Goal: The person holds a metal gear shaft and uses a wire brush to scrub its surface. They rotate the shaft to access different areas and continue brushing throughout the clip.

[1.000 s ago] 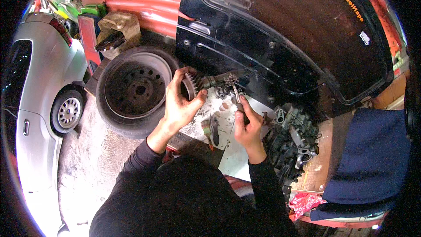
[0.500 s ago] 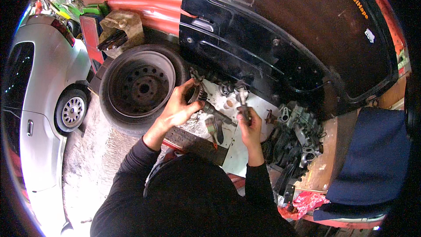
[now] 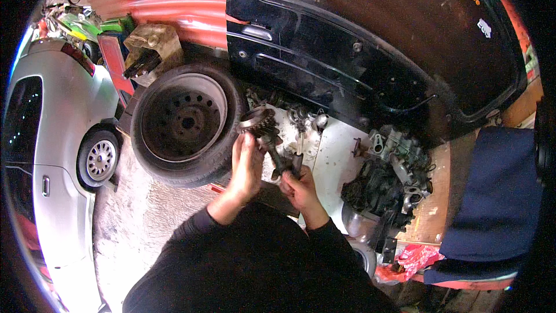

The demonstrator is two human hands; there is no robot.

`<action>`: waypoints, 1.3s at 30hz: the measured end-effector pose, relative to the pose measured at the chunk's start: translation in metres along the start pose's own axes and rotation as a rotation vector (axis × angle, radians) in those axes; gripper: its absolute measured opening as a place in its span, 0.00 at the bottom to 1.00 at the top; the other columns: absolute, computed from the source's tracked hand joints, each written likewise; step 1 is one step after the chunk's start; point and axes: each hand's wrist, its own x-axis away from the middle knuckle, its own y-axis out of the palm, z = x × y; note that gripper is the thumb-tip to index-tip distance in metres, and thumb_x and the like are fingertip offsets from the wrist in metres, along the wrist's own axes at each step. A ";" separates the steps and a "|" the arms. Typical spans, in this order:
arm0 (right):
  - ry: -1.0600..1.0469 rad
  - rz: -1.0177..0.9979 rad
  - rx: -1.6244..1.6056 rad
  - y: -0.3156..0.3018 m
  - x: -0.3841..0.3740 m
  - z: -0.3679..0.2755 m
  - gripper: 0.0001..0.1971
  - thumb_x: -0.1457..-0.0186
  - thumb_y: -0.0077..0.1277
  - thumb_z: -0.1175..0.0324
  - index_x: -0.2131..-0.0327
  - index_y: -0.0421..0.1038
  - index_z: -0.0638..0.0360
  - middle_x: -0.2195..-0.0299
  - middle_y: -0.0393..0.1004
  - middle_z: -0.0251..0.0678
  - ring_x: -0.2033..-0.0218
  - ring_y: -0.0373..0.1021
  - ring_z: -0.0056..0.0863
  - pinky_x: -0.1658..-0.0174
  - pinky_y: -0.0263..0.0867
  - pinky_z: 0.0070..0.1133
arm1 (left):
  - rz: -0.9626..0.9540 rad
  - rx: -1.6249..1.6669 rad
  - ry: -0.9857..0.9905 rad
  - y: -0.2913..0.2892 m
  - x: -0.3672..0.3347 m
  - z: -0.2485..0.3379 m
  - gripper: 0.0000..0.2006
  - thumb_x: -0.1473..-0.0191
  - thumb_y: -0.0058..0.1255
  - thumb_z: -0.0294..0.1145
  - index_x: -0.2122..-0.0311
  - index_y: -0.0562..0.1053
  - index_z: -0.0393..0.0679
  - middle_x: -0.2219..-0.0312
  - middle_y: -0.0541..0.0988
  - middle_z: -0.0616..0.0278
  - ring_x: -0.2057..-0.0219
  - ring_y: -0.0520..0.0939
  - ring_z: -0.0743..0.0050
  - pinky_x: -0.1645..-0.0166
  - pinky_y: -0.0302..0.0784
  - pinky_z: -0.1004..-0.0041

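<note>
My left hand (image 3: 247, 165) is closed around a greasy gear shaft (image 3: 270, 142), its thumb and fingers just below the toothed wheel (image 3: 260, 123). The shaft slants down to the right, towards my right hand (image 3: 302, 190). That hand is closed on a dark-handled tool with a bright metal shank (image 3: 299, 144), and its fingers also touch the lower end of the shaft. The tool's shank points away from me; its exact kind I cannot make out. Both hands are above a white board (image 3: 333, 153).
A tyre on a steel rim (image 3: 234, 95) lies left of my hands. Greasy engine parts (image 3: 399, 162) sit to the right. Beyond stands a black vehicle door panel (image 3: 301, 66). A silver car (image 3: 63, 197) is at far left, dark blue cloth (image 3: 486, 197) at right.
My right hand has moved left and nearer to me with the tool, meeting the shaft's end. My left hand has shifted from around the toothed wheel to just below it; the shaft is tilted more steeply.
</note>
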 end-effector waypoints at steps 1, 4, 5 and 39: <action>0.047 0.043 -0.050 0.008 0.001 0.005 0.11 0.40 0.53 0.67 0.56 0.68 0.59 0.82 0.59 0.22 0.85 0.51 0.12 0.81 0.46 0.15 | 0.010 0.136 0.013 0.002 0.005 -0.006 0.24 0.35 0.43 0.41 0.40 0.59 0.37 0.52 0.74 0.53 0.51 0.76 0.64 0.44 0.71 0.60; 0.212 0.070 -0.299 0.020 0.010 0.024 0.14 0.40 0.52 0.69 0.52 0.63 0.47 0.75 0.60 0.21 0.83 0.50 0.13 0.79 0.46 0.14 | 0.024 -0.030 -0.111 -0.003 0.008 0.005 0.22 0.36 0.45 0.36 0.40 0.59 0.42 0.54 0.76 0.53 0.55 0.78 0.65 0.47 0.74 0.62; 0.195 0.105 -0.343 0.019 0.009 0.023 0.14 0.40 0.52 0.70 0.52 0.63 0.47 0.74 0.60 0.21 0.83 0.50 0.13 0.79 0.47 0.14 | -0.131 -0.202 -0.183 -0.006 0.008 0.016 0.23 0.35 0.45 0.36 0.39 0.58 0.41 0.54 0.75 0.54 0.53 0.78 0.67 0.45 0.72 0.64; -0.576 0.141 0.960 0.079 -0.018 -0.041 0.21 0.40 0.47 0.66 0.45 0.69 0.64 0.51 0.75 0.52 0.53 0.75 0.45 0.50 0.68 0.30 | -0.203 -1.173 0.430 -0.094 -0.042 0.023 0.18 0.48 0.57 0.25 0.54 0.65 0.30 0.75 0.78 0.44 0.73 0.82 0.44 0.69 0.76 0.62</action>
